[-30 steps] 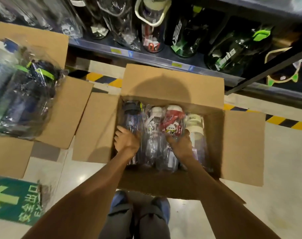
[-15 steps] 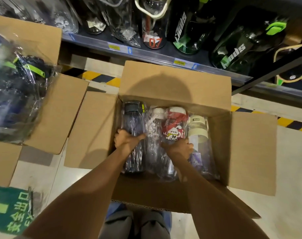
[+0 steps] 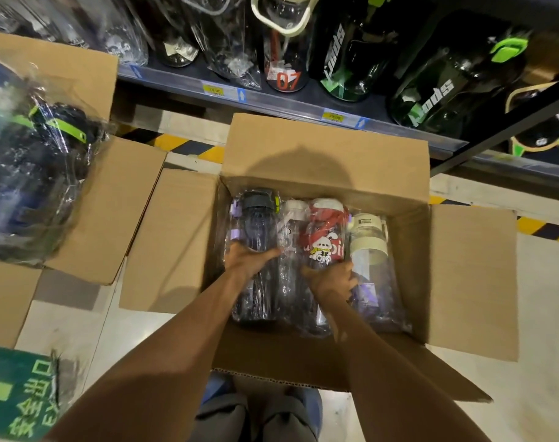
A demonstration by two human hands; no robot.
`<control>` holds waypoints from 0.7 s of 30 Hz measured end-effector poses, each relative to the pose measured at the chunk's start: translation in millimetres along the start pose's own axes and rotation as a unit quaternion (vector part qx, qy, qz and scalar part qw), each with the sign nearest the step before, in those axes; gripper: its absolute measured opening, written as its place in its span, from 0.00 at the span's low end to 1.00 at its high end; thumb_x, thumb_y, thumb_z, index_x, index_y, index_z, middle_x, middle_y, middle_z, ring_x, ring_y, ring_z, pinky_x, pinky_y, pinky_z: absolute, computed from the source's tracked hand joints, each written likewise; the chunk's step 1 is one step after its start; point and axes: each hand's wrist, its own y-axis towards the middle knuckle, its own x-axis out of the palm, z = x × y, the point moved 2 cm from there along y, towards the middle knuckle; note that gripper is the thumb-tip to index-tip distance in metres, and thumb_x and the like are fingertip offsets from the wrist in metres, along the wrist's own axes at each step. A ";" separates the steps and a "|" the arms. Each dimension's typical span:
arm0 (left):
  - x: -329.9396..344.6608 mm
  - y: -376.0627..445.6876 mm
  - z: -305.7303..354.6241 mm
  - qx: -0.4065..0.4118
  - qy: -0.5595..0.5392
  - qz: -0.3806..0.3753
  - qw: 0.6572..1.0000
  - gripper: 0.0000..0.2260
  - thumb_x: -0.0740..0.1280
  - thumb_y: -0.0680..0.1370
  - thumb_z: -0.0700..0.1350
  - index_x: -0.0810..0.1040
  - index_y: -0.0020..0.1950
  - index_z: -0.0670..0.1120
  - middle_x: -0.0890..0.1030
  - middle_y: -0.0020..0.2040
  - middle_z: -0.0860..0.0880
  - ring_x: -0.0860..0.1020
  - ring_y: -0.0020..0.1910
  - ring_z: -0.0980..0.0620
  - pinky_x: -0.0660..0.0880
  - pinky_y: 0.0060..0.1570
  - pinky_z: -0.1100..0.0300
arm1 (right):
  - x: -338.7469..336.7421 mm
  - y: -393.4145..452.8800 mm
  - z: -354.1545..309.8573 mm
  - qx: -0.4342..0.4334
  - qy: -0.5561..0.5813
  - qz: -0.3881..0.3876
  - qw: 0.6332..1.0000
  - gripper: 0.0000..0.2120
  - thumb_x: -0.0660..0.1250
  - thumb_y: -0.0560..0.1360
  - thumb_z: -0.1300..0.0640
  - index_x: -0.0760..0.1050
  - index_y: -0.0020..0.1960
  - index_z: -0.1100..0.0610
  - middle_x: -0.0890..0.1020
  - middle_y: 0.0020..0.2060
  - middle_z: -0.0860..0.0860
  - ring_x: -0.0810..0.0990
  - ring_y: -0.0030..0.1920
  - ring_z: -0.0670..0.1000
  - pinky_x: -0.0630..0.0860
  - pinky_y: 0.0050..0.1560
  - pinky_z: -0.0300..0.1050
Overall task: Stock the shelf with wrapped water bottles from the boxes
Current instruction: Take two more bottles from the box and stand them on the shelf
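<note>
Four wrapped bottles lay side by side in the open box (image 3: 323, 154) on the floor, just near the person's feet. The dark bottle (image 3: 257, 237) lay at the left, then a clear bottle (image 3: 289, 247), then the red bottle (image 3: 324, 237) with a cartoon on it, and the cream-lidded bottle (image 3: 369, 250) at the right. The left hand (image 3: 248, 260) was curled over the dark bottle, with the thumb stretched out to the right across it. The right hand (image 3: 331, 280) was wrapped around the low part of the red bottle, but its fingers went under the plastic, so I could not tell how tight they were. No bottle had left this box yet, so it looked like most of the job was still to do. The shelf (image 3: 272, 100) at the far side already had many bottles on it, with yellow price tags on its edge. A second box (image 3: 90, 199) at the left held more wrapped bottles. The floor (image 3: 543, 314) was pale and shiny, with yellow and black stripe tape near the shelf and a green sign (image 3: 19, 397) at the near left.
</note>
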 end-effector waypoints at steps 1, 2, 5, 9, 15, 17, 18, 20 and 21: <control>1.1 -0.2 0.0 0.008 -0.008 0.001 1.000 0.41 0.76 0.65 0.57 0.64 0.70 0.40 0.75 0.48 0.48 0.75 0.43 0.52 0.72 0.38 0.65 | 2.0 1.2 1.4 -0.005 -0.008 0.002 1.000 0.48 0.77 0.64 0.44 0.54 0.72 0.61 0.62 0.70 0.61 0.60 0.70 0.63 0.63 0.69 0.59; 3.2 1.1 -1.2 0.015 -0.011 0.002 1.000 0.44 0.76 0.64 0.59 0.62 0.71 0.41 0.76 0.53 0.46 0.77 0.48 0.50 0.75 0.43 0.63 | 3.2 2.8 2.7 -0.010 -0.011 0.005 1.000 0.49 0.77 0.63 0.44 0.55 0.72 0.61 0.63 0.70 0.60 0.60 0.70 0.62 0.63 0.69 0.59; 6.9 0.5 -2.8 0.021 -0.010 0.009 1.000 0.45 0.76 0.63 0.60 0.61 0.73 0.43 0.75 0.61 0.44 0.77 0.55 0.47 0.77 0.52 0.56 | 6.9 9.0 4.4 -0.021 0.028 0.001 0.999 0.48 0.78 0.64 0.48 0.55 0.73 0.61 0.66 0.70 0.58 0.64 0.69 0.61 0.66 0.68 0.58; 4.4 -9.2 -0.3 0.063 -0.034 0.022 0.997 0.45 0.78 0.64 0.54 0.58 0.74 0.48 0.71 0.67 0.45 0.73 0.63 0.44 0.72 0.62 0.53 | 2.7 4.5 2.2 -0.033 0.048 0.022 0.998 0.43 0.79 0.62 0.48 0.61 0.68 0.60 0.73 0.64 0.56 0.72 0.64 0.60 0.72 0.63 0.58; -11.5 -52.9 9.8 0.220 -0.129 -0.005 0.967 0.49 0.80 0.63 0.44 0.53 0.76 0.53 0.62 0.74 0.52 0.61 0.73 0.51 0.58 0.70 0.60 | -26.8 -15.3 -3.3 -0.072 0.100 -0.010 0.992 0.44 0.79 0.62 0.47 0.61 0.69 0.62 0.76 0.61 0.58 0.76 0.59 0.59 0.74 0.61 0.56; -22.0 -72.5 13.1 0.229 -0.146 -0.007 0.962 0.49 0.80 0.63 0.45 0.55 0.76 0.53 0.63 0.73 0.54 0.60 0.73 0.54 0.57 0.69 0.64 | -42.8 -30.7 -4.2 -0.076 0.141 -0.037 0.986 0.43 0.79 0.63 0.51 0.60 0.70 0.60 0.75 0.61 0.56 0.76 0.60 0.58 0.74 0.62 0.56; -28.5 -83.1 15.6 0.232 -0.148 -0.005 0.961 0.49 0.80 0.62 0.46 0.55 0.76 0.53 0.63 0.73 0.55 0.60 0.73 0.54 0.56 0.70 0.63 | -52.2 -39.5 -4.5 -0.084 0.165 -0.051 0.981 0.41 0.79 0.64 0.55 0.60 0.69 0.59 0.75 0.60 0.55 0.76 0.60 0.57 0.73 0.63 0.56; -43.8 -107.3 23.9 0.249 -0.155 -0.010 0.956 0.49 0.80 0.60 0.50 0.57 0.76 0.55 0.62 0.74 0.56 0.59 0.73 0.56 0.57 0.72 0.59 | -73.7 -57.8 -4.7 -0.119 0.214 -0.064 0.967 0.35 0.78 0.65 0.60 0.63 0.66 0.60 0.78 0.57 0.55 0.78 0.57 0.54 0.75 0.61 0.52; -52.5 -120.2 28.7 0.265 -0.157 -0.013 0.951 0.49 0.80 0.60 0.50 0.57 0.76 0.56 0.61 0.74 0.57 0.59 0.73 0.57 0.58 0.71 0.63 | -86.1 -69.8 -7.1 -0.142 0.217 -0.062 0.964 0.33 0.78 0.65 0.60 0.65 0.64 0.60 0.78 0.55 0.54 0.80 0.53 0.49 0.76 0.57 0.46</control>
